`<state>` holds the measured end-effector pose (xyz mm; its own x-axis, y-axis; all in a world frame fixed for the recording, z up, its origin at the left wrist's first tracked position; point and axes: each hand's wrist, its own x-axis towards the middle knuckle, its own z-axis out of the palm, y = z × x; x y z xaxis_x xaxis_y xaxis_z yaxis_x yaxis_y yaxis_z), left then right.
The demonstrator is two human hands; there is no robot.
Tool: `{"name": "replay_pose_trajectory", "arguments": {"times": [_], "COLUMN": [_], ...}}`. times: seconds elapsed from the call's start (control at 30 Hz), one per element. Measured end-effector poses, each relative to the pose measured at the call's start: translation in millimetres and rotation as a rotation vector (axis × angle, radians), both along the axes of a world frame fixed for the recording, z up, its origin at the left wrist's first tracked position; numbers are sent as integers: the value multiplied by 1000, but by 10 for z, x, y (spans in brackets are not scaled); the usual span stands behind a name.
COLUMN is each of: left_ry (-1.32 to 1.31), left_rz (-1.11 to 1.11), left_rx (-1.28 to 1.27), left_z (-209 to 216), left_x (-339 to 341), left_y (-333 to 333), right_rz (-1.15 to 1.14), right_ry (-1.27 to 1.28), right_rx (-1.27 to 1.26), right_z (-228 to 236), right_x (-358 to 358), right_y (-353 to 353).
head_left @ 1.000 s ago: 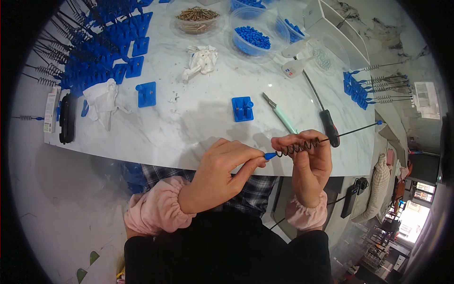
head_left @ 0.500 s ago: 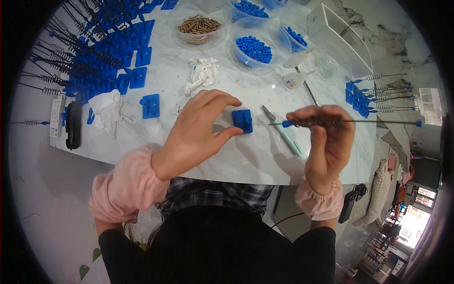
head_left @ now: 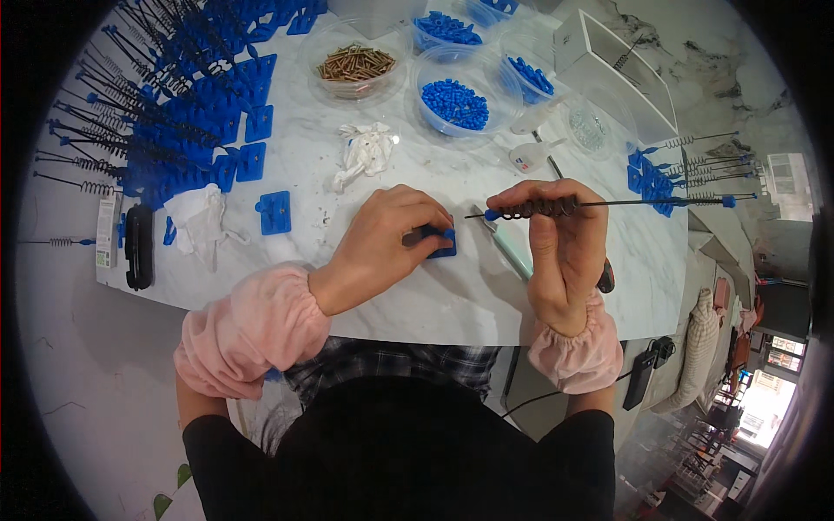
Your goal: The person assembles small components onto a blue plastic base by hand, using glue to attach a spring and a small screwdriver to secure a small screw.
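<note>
My left hand (head_left: pixel 378 252) is closed on a small blue square plastic base (head_left: pixel 446 250), with thumb and fingers pinching its raised part. The fingers cover much of the base, which is over the table. My right hand (head_left: pixel 565 247) grips a thin dark rod with a coil spring (head_left: pixel 543 207) between thumb and fingers. Blue pieces sit near both ends of the rod, and its bare left tip points toward the base, apart from it. Beneath the right hand lies a pale green utility knife (head_left: pixel 512 250), partly covered.
Bowls of brass-coloured pins (head_left: pixel 355 69) and blue plastic pieces (head_left: pixel 453 106) stand at the back. Many blue bases with spring rods (head_left: pixel 187 113) crowd the far left; a smaller group (head_left: pixel 656 182) stands right. A single blue base (head_left: pixel 274 213), crumpled tissue (head_left: pixel 200 221) and black case (head_left: pixel 138 247) lie left.
My left hand has closed from an open curve onto the blue base. My right hand has moved left with the spring rod, bringing its tip nearer the base.
</note>
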<state>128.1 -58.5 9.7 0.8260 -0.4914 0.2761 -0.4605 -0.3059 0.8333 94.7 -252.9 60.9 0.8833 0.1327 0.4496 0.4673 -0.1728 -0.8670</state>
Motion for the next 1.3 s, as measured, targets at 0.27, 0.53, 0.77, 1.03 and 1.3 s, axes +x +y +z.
{"name": "replay_pose_trajectory", "arguments": {"times": [0.27, 0.53, 0.77, 1.03, 1.3], "left_ry": [8, -18, -19, -20, -13], "left_rz": [41, 33, 34, 44, 43], "left_rx": [-99, -91, -98, -101, -92], "left_z": [-43, -60, -82, -91, -94], "left_x": [43, 69, 66, 62, 56], "left_y": [-42, -45, -41, -45, -45], "right_rz": [21, 48, 48, 66, 42], "right_ry": [-24, -46, -21, 17, -36], "right_rx": [-82, -91, -128, -203, -122], "right_z": [-55, -110, -97, -79, -124], "right_x": [-17, -15, -20, -27, -11], "right_y": [-11, 16, 30, 29, 22]}}
